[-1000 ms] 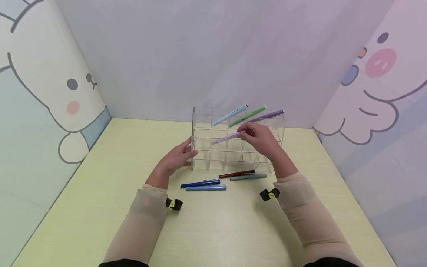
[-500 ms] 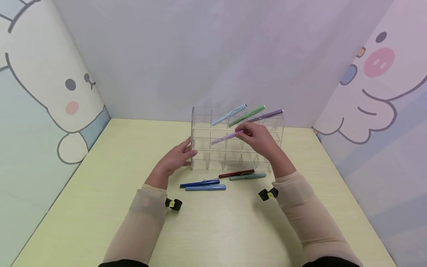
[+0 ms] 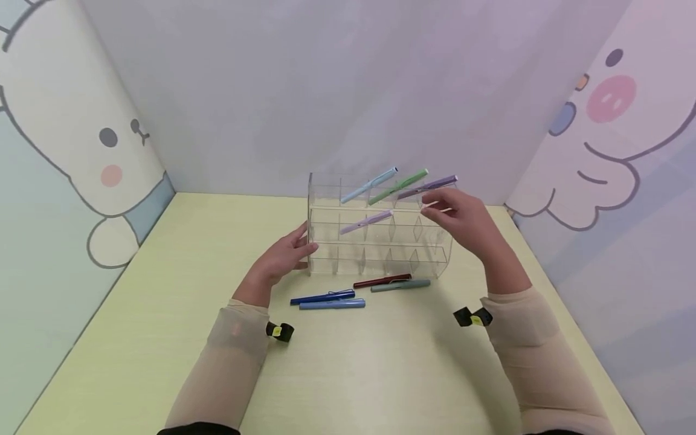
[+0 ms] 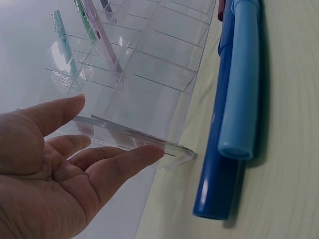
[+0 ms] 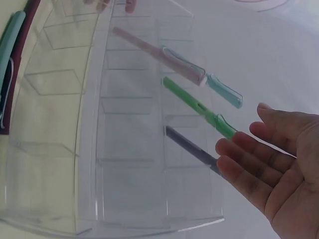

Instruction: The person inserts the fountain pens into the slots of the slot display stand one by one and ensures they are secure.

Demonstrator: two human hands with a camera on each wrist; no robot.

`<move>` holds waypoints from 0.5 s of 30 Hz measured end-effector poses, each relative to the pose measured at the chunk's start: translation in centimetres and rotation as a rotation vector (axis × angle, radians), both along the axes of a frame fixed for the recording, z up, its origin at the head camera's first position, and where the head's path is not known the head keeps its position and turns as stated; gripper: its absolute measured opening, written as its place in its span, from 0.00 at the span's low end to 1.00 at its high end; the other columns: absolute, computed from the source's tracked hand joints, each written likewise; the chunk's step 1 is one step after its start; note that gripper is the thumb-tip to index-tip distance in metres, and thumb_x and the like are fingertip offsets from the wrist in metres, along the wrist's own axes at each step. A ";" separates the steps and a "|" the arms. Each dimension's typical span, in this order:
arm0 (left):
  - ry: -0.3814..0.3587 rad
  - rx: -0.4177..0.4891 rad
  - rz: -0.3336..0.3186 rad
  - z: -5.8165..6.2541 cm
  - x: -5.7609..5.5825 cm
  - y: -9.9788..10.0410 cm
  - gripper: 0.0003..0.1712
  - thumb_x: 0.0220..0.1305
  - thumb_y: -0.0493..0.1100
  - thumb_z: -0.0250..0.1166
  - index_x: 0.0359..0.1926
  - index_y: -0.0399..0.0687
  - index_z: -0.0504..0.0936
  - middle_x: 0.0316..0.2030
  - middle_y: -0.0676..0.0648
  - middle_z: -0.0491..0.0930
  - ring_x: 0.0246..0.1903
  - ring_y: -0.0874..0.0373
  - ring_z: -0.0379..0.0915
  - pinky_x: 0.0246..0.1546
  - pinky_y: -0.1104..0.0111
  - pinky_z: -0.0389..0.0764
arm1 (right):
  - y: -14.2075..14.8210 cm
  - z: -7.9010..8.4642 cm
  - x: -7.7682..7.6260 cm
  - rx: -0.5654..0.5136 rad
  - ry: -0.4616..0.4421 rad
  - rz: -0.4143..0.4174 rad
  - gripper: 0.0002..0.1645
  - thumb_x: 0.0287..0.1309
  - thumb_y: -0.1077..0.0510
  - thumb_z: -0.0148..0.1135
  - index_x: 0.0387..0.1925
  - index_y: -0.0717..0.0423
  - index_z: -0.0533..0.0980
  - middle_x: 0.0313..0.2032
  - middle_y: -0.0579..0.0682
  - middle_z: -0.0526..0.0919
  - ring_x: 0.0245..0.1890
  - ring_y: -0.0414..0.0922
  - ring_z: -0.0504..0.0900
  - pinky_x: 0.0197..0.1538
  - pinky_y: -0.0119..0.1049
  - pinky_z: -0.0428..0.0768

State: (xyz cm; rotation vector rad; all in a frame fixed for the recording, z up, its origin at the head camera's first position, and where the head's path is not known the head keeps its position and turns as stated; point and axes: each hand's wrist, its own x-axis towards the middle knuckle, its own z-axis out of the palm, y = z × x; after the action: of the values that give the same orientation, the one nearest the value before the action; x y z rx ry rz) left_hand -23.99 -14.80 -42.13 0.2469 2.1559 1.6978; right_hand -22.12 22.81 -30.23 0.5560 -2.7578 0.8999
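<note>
Lilac-coloured, the slim pen (image 3: 367, 223) leans in the middle row of the clear rack (image 3: 375, 244), its upper end tipped toward the rack's right; which compartment it stands in I cannot tell. At the rack's left side, the left hand (image 3: 280, 260) rests relaxed fingers against the panel; its palm shows only in the left wrist view. Over the rack's right part, the right hand (image 3: 464, 220) holds nothing, thumb and fingertips apart in the head view. The right wrist view adds its bent fingers covering the top of the purple pen (image 3: 428, 186); contact is unclear. In the rack's back row, the light blue pen (image 3: 370, 185) and green pen (image 3: 399, 186) lean beside that one. In front of the rack, the dark red pen (image 3: 382, 281), grey-green pen (image 3: 400, 286), dark blue pen (image 3: 323, 297) and mid-blue pen (image 3: 332, 304) lie on the table (image 3: 244, 226); the left wrist view reveals the last two's blunt ends.
</note>
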 end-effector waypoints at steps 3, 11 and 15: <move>0.001 0.003 -0.001 0.0 0.0 -0.1 0.42 0.73 0.51 0.57 0.77 0.76 0.43 0.75 0.42 0.55 0.69 0.47 0.63 0.61 0.49 0.74 | 1.1 -0.6 0.8 0.015 -0.035 -0.010 0.23 0.66 0.43 0.59 0.56 0.50 0.77 0.51 0.51 0.83 0.49 0.52 0.83 0.53 0.54 0.81; -0.003 0.020 -0.017 -0.3 -0.1 -0.2 0.42 0.73 0.52 0.57 0.77 0.76 0.42 0.75 0.43 0.55 0.70 0.47 0.61 0.63 0.48 0.72 | 2.9 -4.1 2.5 0.106 -0.104 0.038 0.21 0.67 0.45 0.60 0.55 0.50 0.78 0.53 0.51 0.82 0.50 0.50 0.83 0.51 0.51 0.82; 0.000 0.019 -0.022 -0.3 -0.2 -0.1 0.42 0.73 0.51 0.56 0.77 0.76 0.42 0.75 0.42 0.54 0.70 0.47 0.61 0.63 0.48 0.72 | 3.1 -5.9 3.5 0.144 -0.175 0.053 0.19 0.66 0.48 0.62 0.54 0.52 0.78 0.52 0.51 0.83 0.49 0.49 0.83 0.52 0.49 0.82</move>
State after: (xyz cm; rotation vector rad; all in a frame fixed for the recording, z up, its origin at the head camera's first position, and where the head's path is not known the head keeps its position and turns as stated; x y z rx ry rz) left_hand -24.20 -14.91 -42.42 0.2753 2.1299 1.7068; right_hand -18.62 25.93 -36.11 0.6042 -2.9974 0.8007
